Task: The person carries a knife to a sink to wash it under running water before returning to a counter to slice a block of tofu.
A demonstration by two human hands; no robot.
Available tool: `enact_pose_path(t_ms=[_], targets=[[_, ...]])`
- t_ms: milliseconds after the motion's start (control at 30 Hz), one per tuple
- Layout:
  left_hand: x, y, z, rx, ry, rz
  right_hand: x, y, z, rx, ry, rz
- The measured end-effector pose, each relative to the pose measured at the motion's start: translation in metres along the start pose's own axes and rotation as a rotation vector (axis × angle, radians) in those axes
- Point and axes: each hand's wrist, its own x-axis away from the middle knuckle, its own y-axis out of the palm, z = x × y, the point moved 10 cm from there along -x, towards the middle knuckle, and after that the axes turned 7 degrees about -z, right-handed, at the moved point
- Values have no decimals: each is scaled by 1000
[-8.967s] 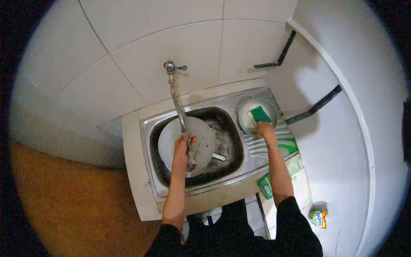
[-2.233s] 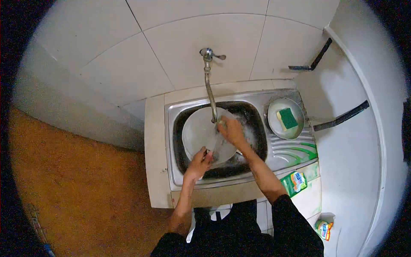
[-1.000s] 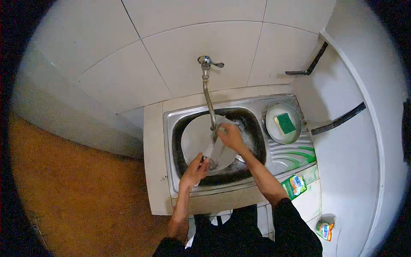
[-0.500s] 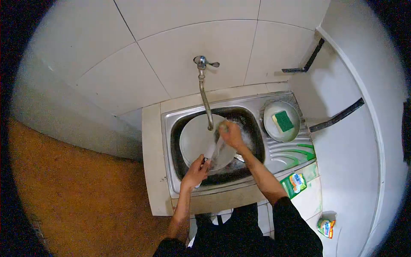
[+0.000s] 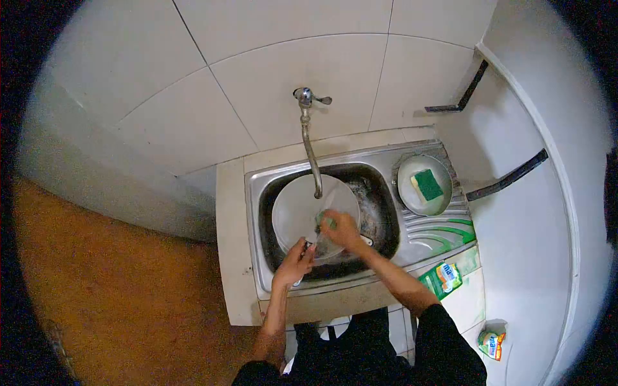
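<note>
My left hand (image 5: 294, 265) is closed around the dark handle of a knife, above the near side of the sink. The long pale blade (image 5: 333, 192) points up and away, partly blurred and hard to separate from the white basin (image 5: 290, 206) behind it. My right hand (image 5: 342, 230) is closed on a green scouring pad (image 5: 327, 222), pressed against the blade near the handle. The round basin sits in the sink (image 5: 253, 225) under both hands. Beside my right wrist, the end of another utensil (image 5: 367, 240) shows; its kind is hidden.
The faucet (image 5: 313, 161) hangs over the basin. On the drainboard stands a bowl (image 5: 407, 201) with a green and yellow sponge (image 5: 427, 184). A green dish-soap pouch (image 5: 444, 278) lies on the right counter, and a second pouch (image 5: 492, 344) is further down. Black brackets (image 5: 508, 175) jut from the right wall.
My right hand has slid down along the blade with the scouring pad, toward my left hand. My left hand has kept its hold on the knife handle in nearly the same place.
</note>
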Motion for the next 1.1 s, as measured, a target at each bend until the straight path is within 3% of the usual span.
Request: enact_pose_path(t_ms=[67, 167, 267, 367, 433, 500, 567, 633, 700, 800, 900, 967, 1033, 1100], targets=[[-6, 1, -4, -74, -16, 0, -24, -23, 19, -41, 80, 74], [-14, 4, -8, 71, -10, 2, -2, 23, 12, 93, -41, -29], [-14, 2, -13, 58, -30, 9, 8, 34, 20, 100, 49, -123], [-20, 9, -32, 59, -85, -80, -12, -16, 20, -137, 205, -6], [-26, -4, -19, -121, 123, 19, 8, 8, -3, -3, 4, -31], [-26, -1, -25, -74, 137, 27, 17, 19, 12, -28, 3, -14], [-11, 13, -15, 185, -37, -37, 2, 4, 23, -160, 79, 18], [-7, 16, -10, 260, -65, -34, -8, -13, 6, -232, 53, 17], [-16, 14, -12, 288, -35, -16, 15, 14, -9, -270, -139, 9], [-9, 16, -10, 256, -44, 2, 7, -1, -4, -84, -113, 111], [0, 13, 6, 136, -4, 50, -12, -19, 14, -330, 82, 99], [-5, 5, -12, 179, -108, 175, 6, -2, -11, -176, -73, 0], [-6, 5, -8, 22, -42, 96, 11, 0, -8, -133, -83, -52], [-8, 6, -22, 16, -48, 8, -13, -14, 22, -207, 37, -38]])
